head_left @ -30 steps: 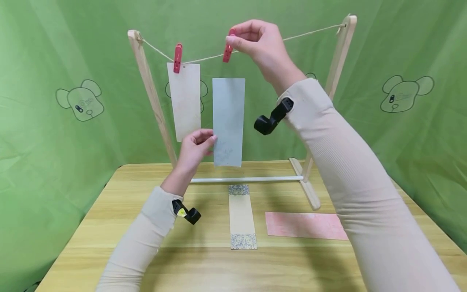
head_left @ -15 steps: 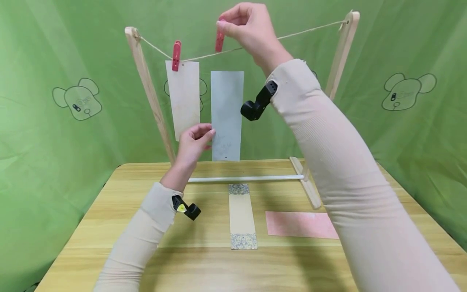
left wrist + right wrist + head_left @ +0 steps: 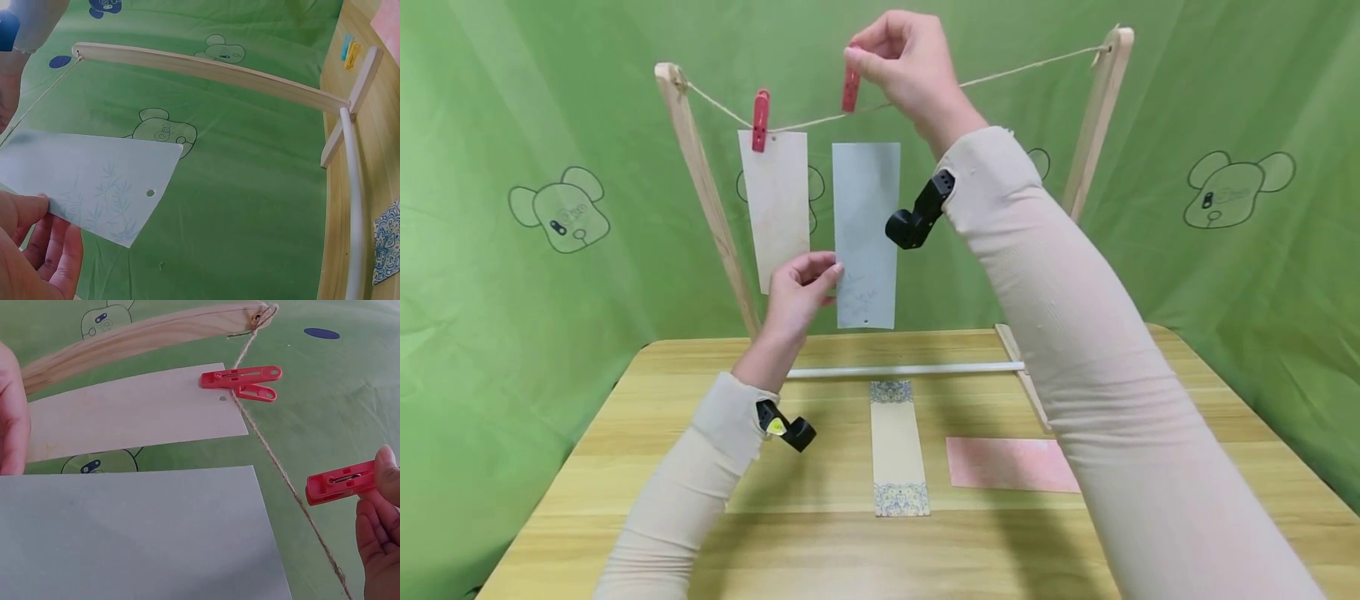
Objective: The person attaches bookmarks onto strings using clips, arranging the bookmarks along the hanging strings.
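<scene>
A person's right hand [image 3: 910,67] pinches a red clothespin [image 3: 851,86] at the twine line [image 3: 1030,65] of a wooden drying rack [image 3: 1093,125], while the left hand [image 3: 797,296] grips the lower edge of a pale blue card [image 3: 866,233], held upright just below the line. Beside it, a cream card [image 3: 774,208] hangs from a second red pin [image 3: 760,121]; two more cards lie on the surface [image 3: 775,517].

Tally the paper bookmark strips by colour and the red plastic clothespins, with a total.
Cream paper strip, pegged on the string: 1
Pale blue paper strip: 1
Beige patterned paper strip: 1
Pink paper strip: 1
Red plastic clothespins: 2
Total: 6
</scene>
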A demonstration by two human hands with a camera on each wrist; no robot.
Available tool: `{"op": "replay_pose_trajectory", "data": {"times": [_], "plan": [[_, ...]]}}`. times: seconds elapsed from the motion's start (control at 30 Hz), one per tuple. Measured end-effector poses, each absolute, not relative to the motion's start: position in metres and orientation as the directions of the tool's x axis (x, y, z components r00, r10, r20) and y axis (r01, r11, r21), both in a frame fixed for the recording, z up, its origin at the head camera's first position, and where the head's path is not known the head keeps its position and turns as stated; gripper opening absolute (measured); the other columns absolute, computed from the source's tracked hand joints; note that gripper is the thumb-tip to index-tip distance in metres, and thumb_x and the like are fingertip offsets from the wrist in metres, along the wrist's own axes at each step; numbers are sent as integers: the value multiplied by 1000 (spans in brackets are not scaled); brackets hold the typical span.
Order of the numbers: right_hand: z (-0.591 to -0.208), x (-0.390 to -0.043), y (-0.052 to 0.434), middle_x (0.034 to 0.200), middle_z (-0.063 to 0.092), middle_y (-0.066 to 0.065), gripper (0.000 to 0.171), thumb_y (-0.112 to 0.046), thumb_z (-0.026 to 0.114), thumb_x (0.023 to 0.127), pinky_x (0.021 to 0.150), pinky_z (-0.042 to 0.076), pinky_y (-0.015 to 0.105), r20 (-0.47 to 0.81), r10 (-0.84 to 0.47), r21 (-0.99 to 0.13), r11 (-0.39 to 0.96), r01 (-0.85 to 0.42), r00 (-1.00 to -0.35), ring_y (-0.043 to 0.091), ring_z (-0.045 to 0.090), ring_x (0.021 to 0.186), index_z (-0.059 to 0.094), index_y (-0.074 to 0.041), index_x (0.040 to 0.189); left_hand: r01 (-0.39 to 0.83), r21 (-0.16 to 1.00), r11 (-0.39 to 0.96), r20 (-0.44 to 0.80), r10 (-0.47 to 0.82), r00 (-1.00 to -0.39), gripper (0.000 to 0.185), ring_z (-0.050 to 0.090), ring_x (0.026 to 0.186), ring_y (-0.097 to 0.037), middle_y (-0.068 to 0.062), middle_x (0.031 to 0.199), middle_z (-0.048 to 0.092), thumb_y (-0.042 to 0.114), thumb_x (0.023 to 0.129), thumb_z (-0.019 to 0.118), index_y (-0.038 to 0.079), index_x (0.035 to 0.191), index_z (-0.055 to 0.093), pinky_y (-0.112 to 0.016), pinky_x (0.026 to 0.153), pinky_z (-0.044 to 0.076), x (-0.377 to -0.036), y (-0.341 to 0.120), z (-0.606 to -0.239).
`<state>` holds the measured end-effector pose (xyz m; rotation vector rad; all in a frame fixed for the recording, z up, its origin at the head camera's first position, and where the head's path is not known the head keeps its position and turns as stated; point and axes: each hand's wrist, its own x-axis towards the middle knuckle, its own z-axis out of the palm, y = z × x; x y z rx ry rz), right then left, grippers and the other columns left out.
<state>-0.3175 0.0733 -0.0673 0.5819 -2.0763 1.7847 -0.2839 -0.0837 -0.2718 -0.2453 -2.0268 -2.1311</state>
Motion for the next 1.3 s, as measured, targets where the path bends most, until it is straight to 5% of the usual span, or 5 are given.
{"op": "replay_pose_trajectory", "data": {"times": [1.3], "plan": [[-84,-333,68,76,60,-3,6,-17,69,86,78,41,22,437,-104,-826,348,-444,-894,9,51,78,65,-14,82,276,959,-69,271,-77,-959,20,56,76,-7,-2,89,65,6,88,65,-1,107,64,-21,60,52,-293,-89,-269]]}}
